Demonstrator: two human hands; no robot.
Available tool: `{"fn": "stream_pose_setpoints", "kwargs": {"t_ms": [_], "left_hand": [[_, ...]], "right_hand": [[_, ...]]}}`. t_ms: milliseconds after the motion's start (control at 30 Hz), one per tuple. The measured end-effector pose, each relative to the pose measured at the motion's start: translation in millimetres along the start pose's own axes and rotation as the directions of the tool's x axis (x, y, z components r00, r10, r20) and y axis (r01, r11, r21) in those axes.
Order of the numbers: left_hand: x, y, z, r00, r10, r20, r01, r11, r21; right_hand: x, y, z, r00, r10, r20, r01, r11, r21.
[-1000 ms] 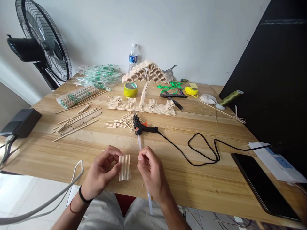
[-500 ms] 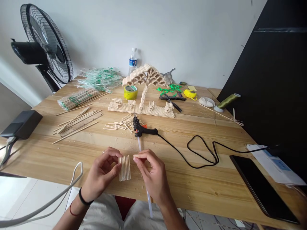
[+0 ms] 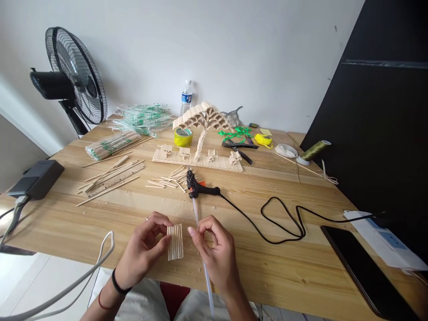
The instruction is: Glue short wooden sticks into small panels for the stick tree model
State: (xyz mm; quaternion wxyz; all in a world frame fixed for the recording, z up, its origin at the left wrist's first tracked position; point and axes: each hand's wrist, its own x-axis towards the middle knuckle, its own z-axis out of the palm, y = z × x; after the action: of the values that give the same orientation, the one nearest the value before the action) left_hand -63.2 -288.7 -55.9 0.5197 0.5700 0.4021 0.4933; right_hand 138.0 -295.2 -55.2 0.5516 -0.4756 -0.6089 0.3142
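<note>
My left hand (image 3: 143, 249) pinches the left side of a small panel of glued wooden sticks (image 3: 175, 241) that lies near the front edge of the wooden table (image 3: 100, 214). My right hand (image 3: 214, 249) is curled just right of the panel, thumb and forefinger pinched together; I cannot see whether they hold anything. A clear glue stick (image 3: 200, 236) runs under the right hand from a black glue gun (image 3: 197, 187) farther back.
Behind the gun stand a stick-built model (image 3: 200, 138), loose cut sticks (image 3: 167, 178), a ruler (image 3: 113, 176), yellow tape (image 3: 183, 136), pliers (image 3: 240, 147) and a bottle (image 3: 186, 96). The gun's cord (image 3: 284, 218) loops right toward a dark tablet (image 3: 364, 263). A fan (image 3: 73, 76) stands left.
My right hand has drawn back a little from the panel's top right corner. The view has tilted slightly, so everything sits lower in the picture.
</note>
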Motion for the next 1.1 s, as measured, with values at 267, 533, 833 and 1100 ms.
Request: {"fn": "stream_pose_setpoints", "kwargs": {"t_ms": [267,533,833,1100], "left_hand": [[1,3,2.7,1.0,0.018,0.006,-0.018,1.0,-0.005],[1,-4,1.4,1.0,0.001,0.027,0.0,0.999,-0.039],[3,-10,0.6,0.999,-0.013,0.029,0.015,0.997,-0.077],[6,-14,0.0,0.999,-0.039,-0.023,0.035,0.987,-0.156]], "right_hand": [[1,-1,-2,0.996,-0.092,0.009,0.092,0.996,0.021],[0,8,-3,0.988,-0.086,0.127,0.071,0.991,0.117],[8,12,-8,1.0,0.002,-0.031,-0.001,1.0,0.031],[66,48,-41,0.988,-0.057,0.145,0.134,0.786,-0.603]]}}
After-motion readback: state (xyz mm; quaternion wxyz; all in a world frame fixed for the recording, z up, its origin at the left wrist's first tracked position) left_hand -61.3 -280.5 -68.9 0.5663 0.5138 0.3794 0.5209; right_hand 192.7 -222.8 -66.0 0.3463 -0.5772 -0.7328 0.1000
